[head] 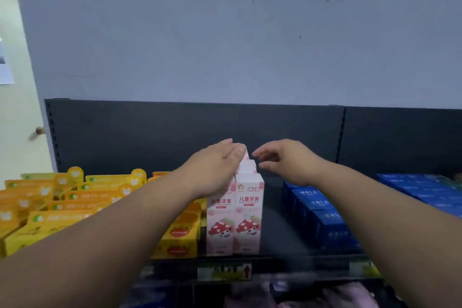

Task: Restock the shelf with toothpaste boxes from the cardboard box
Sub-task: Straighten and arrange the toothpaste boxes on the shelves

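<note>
Pink toothpaste boxes (247,215) with a red mushroom figure stand upright in two rows on the dark shelf (277,230), running back from the front edge. My left hand (217,165) lies with straight fingers on the tops of the back boxes of the left row. Just right of those boxes hovers my right hand (285,160), fingers loosely curled and holding nothing. The cardboard box is out of view.
Yellow and orange boxes (75,202) fill the shelf to the left of the pink rows. Blue boxes (322,215) stand to the right, with a bare gap of shelf between. A price label (225,273) sits on the shelf's front edge. Pink packs (300,295) lie on the shelf below.
</note>
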`<action>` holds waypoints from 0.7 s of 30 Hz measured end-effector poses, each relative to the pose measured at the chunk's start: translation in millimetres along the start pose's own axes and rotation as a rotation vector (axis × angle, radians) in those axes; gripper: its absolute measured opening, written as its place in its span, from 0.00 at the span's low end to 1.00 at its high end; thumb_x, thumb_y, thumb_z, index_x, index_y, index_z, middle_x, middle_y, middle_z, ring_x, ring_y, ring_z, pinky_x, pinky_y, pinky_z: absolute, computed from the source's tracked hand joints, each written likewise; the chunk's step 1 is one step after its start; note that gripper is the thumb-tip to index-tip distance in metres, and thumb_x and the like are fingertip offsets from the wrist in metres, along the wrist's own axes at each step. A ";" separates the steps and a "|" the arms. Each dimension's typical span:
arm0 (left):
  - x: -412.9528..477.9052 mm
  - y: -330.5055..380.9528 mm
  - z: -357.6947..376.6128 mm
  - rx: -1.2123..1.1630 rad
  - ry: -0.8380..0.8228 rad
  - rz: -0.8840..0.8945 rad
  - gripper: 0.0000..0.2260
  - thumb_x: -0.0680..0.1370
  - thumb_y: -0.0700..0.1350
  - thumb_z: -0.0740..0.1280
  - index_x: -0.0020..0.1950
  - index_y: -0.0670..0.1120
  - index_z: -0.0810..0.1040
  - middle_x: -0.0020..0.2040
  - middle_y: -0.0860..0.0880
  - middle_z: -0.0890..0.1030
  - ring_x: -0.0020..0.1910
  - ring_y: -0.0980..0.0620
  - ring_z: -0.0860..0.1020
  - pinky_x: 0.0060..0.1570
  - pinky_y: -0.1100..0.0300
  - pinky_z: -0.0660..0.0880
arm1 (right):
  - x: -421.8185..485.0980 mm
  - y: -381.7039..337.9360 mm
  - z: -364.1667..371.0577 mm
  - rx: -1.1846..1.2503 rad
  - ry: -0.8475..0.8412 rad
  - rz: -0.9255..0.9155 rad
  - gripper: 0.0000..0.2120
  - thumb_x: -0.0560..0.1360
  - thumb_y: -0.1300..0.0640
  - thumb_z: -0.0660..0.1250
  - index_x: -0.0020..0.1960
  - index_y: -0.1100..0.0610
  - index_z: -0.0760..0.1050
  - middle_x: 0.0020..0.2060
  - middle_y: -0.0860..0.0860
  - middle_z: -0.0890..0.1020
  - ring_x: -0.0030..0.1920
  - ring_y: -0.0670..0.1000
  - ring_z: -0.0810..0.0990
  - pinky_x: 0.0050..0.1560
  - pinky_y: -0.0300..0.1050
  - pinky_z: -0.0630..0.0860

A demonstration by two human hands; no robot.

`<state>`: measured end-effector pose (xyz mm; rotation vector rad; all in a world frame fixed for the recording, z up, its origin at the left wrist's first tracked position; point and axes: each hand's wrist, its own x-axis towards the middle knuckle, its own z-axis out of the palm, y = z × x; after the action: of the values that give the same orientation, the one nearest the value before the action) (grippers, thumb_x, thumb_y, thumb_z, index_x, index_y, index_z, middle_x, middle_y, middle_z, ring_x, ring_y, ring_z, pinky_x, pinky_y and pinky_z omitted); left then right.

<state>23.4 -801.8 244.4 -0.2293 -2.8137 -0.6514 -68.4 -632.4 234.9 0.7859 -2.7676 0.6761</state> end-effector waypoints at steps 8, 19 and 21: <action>8.2 12.7 7.0 -0.043 -0.122 -0.229 0.27 0.82 0.60 0.42 0.72 0.50 0.69 0.62 0.47 0.77 0.56 0.54 0.77 0.45 0.67 0.69 | 19.9 20.7 11.8 0.111 -0.055 -0.131 0.15 0.73 0.52 0.74 0.59 0.49 0.80 0.52 0.43 0.83 0.54 0.43 0.80 0.61 0.44 0.75; 6.4 5.5 15.6 -0.177 -0.054 -0.297 0.29 0.79 0.65 0.43 0.65 0.53 0.75 0.60 0.52 0.79 0.41 0.64 0.75 0.38 0.71 0.66 | 24.5 27.4 19.5 0.291 -0.105 -0.170 0.13 0.75 0.55 0.71 0.57 0.48 0.75 0.51 0.43 0.80 0.46 0.41 0.78 0.46 0.36 0.74; 5.9 4.0 16.3 -0.192 -0.045 -0.298 0.28 0.79 0.65 0.43 0.65 0.54 0.75 0.60 0.52 0.80 0.42 0.64 0.75 0.38 0.71 0.66 | 24.7 28.5 20.0 0.314 -0.123 -0.176 0.13 0.75 0.55 0.71 0.58 0.47 0.74 0.52 0.43 0.80 0.44 0.41 0.77 0.46 0.36 0.74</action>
<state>15.3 -790.4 233.5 0.1490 -2.8542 -0.9938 -105.6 -631.5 213.9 1.1528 -2.6884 1.0742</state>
